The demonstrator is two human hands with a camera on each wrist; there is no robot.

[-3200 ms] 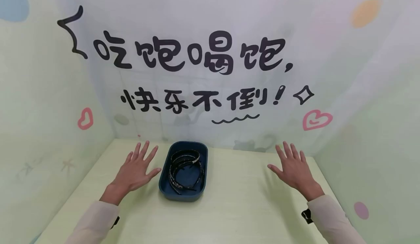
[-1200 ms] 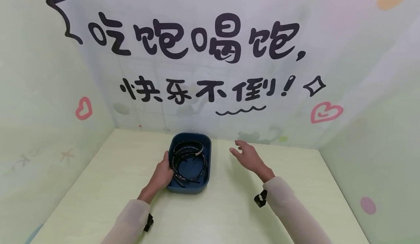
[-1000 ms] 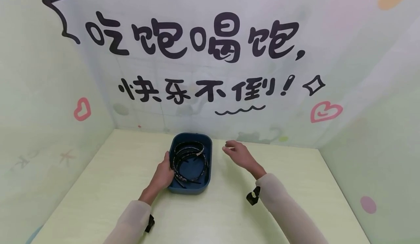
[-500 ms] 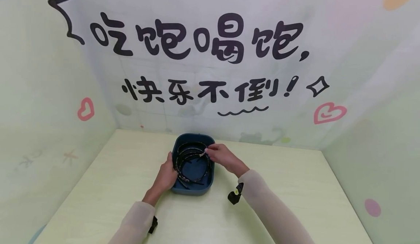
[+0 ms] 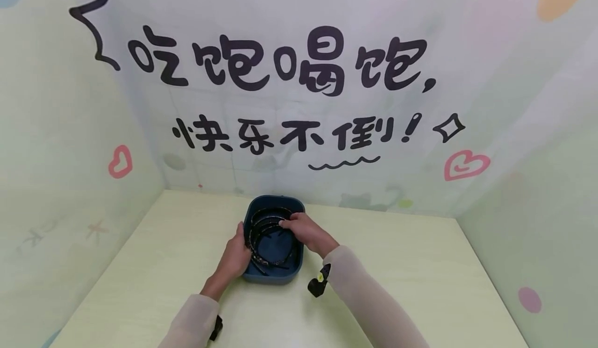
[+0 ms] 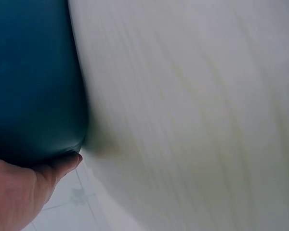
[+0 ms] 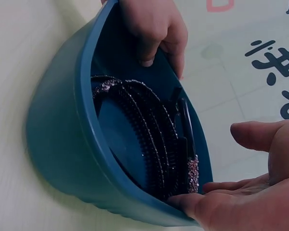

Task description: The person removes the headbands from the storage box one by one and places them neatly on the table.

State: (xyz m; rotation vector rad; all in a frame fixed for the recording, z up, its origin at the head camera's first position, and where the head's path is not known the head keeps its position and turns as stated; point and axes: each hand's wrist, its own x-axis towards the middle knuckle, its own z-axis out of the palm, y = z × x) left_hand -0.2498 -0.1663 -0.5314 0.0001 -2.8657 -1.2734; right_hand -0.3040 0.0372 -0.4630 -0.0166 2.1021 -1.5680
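In the head view a dark blue bin [image 5: 273,279] stands on the table near the back wall. Several black toothed headbands [image 7: 159,134] with glittery trim lie inside it, one bearing a pink sparkly section. My left hand [image 5: 235,257] grips the bin's left wall, its thumb hooked over the rim on the inside in the right wrist view. Over the opposite rim reaches my right hand [image 5: 310,233], its fingertips [image 7: 183,199] down inside the bin at the headbands. Its thumb [image 7: 253,134] is spread apart from the fingers.
The pale wood-grain table [image 5: 392,280] extends to both sides of the bin. A printed curtain wall [image 5: 299,104] with dark lettering rises behind it, and side walls close in left and right. Dark wrist-worn devices [image 5: 319,280] sit under the sleeves.
Both hands hovered apart at first. The left then took hold of the bin's left wall. The right moved leftward across the table and over the right rim, among the headbands.
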